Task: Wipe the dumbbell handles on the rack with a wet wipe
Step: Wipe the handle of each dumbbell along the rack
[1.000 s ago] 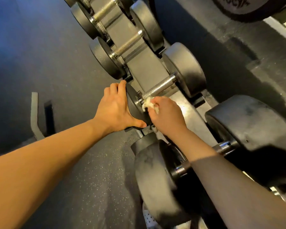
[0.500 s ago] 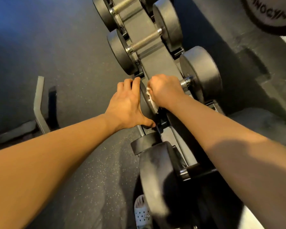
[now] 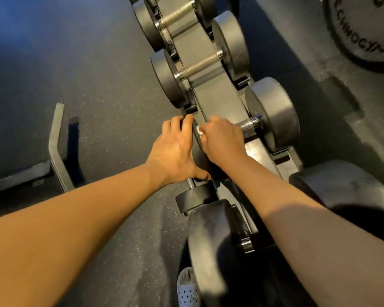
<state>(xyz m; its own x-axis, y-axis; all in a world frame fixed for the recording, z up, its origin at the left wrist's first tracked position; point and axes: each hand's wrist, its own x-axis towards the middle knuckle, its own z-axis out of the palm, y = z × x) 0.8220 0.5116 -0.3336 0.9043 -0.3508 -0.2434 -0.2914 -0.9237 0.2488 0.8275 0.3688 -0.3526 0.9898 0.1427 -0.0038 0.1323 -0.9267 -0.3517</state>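
Observation:
A grey rack (image 3: 211, 91) carries a row of black dumbbells with knurled steel handles. My right hand (image 3: 222, 140) grips the handle (image 3: 249, 125) of the middle dumbbell, with a white wet wipe (image 3: 199, 130) bunched under its fingers; only a corner of the wipe shows. The right head (image 3: 273, 111) of that dumbbell is in plain view. My left hand (image 3: 175, 149) holds the left head (image 3: 197, 149) of the same dumbbell, fingers over its top and thumb under its lower rim. That head is mostly hidden by both hands.
Further dumbbells (image 3: 200, 65) sit farther up the rack, and a larger one (image 3: 211, 242) lies nearest me. A big weight plate (image 3: 359, 29) lies at the top right. A grey metal frame foot (image 3: 56, 147) stands on the dark speckled floor at the left. My white shoe (image 3: 187, 286) shows below.
My right hand has slid with the wipe from the handle's left end to cover most of it, leaving only the right end bare. The left hand stays on the head. The view shifted down.

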